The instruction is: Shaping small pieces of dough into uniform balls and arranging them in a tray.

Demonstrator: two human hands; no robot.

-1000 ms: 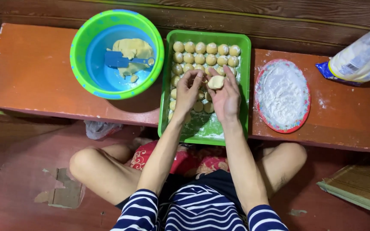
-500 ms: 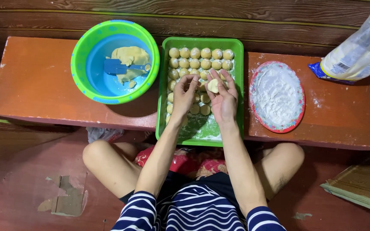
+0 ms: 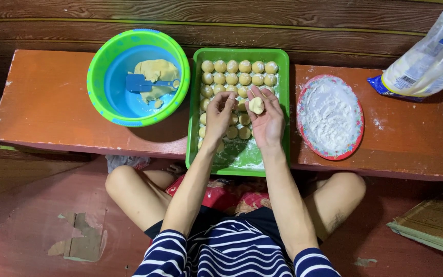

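Note:
My right hand [image 3: 267, 120] is palm up over the green tray [image 3: 283, 110], with a pale dough ball [image 3: 256, 105] resting on its fingers. My left hand [image 3: 220, 115] hovers beside it, fingers spread, fingertips close to the ball, holding nothing. Several rolled dough balls [image 3: 239, 66] lie in rows at the tray's far end. The tray's near end is floury and bare.
A green and blue bowl [image 3: 101, 72] at the left holds a lump of yellow dough [image 3: 156, 72] and a blue scraper [image 3: 140, 83]. A flowered plate of flour [image 3: 329, 117] sits right of the tray. A plastic flour bag [image 3: 429, 61] lies far right on the orange bench [image 3: 42, 102].
The hands have parted slightly over the tray; the dough ball now sits on the open right palm, and the left hand has drawn a little to the left.

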